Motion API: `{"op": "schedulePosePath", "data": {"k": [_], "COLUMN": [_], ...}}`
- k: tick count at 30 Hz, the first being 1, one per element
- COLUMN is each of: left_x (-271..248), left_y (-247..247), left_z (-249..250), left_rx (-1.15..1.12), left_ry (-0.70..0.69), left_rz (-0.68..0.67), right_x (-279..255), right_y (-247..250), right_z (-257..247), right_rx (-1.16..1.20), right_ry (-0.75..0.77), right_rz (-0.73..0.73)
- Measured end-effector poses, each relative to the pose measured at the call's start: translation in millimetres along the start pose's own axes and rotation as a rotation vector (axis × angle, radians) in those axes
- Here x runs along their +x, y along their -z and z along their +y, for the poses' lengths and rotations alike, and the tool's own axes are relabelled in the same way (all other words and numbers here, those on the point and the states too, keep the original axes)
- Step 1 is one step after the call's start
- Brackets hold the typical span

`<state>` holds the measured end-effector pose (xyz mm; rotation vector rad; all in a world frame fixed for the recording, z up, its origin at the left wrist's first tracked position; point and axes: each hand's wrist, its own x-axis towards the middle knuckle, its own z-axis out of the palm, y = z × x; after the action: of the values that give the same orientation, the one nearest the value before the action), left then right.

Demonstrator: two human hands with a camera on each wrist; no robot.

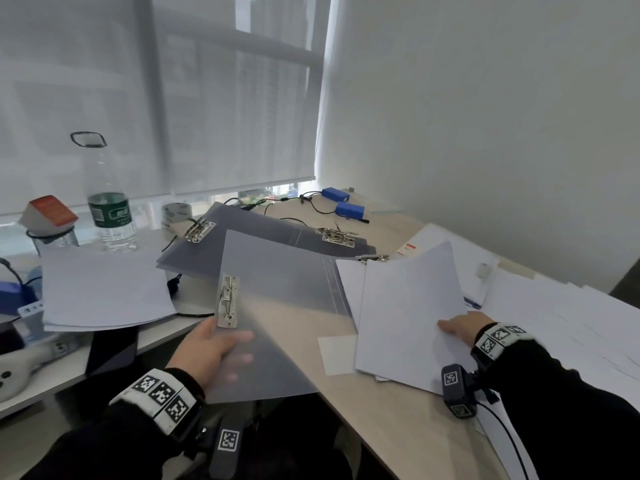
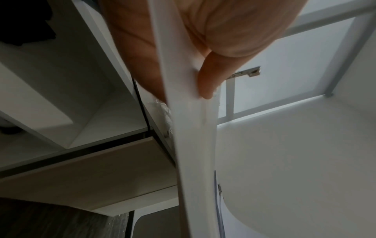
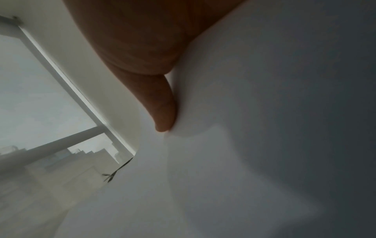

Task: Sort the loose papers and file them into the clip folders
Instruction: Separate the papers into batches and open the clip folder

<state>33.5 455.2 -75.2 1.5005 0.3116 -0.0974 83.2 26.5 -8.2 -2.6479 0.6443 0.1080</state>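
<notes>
My left hand (image 1: 211, 351) grips the near edge of a translucent clip folder (image 1: 277, 306), thumb on top beside its metal clip (image 1: 227, 301), fingers showing faintly underneath. The left wrist view shows the thumb (image 2: 207, 80) pressed on the folder cover (image 2: 193, 128). My right hand (image 1: 462, 327) pinches the right edge of a white paper stack (image 1: 408, 313) that lies partly lifted and curved, beside the folder. In the right wrist view the thumb (image 3: 162, 109) presses on the paper (image 3: 244, 128). Two darker clip folders (image 1: 263, 233) lie behind.
Another paper pile (image 1: 104, 292) sits at the left, loose sheets (image 1: 554, 323) spread at the right. A water bottle (image 1: 109, 209), mesh pen cup (image 1: 55, 239), tape roll (image 1: 176, 214), blue battery packs (image 1: 343, 200) and cables line the window side of the desk (image 1: 346, 403).
</notes>
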Motion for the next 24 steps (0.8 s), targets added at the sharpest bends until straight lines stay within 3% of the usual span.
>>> {"op": "schedulePosePath", "data": {"k": [6,11,19,24], "left_x": [-14,-38,-83,-110], "left_y": [-2,-21,-76,-108], "left_z": [15,50,115,143], "left_rx": [-0.075,-0.111,0.241,0.262], "left_ry": [-0.14,-0.29,-0.654,-0.771], "left_rz": [-0.006,-0.115,-0.256,-0.289], "right_x": [-6,-19,-58,-86], "right_y": [10,25,40,55], "right_z": [18,50,105,138], "right_rx": [0.163,0.388,0.642,0.817], "right_ry": [-0.042,-0.108,-0.113,-0.136], "right_rz": [0.006,0.046,0.156,0.324]}}
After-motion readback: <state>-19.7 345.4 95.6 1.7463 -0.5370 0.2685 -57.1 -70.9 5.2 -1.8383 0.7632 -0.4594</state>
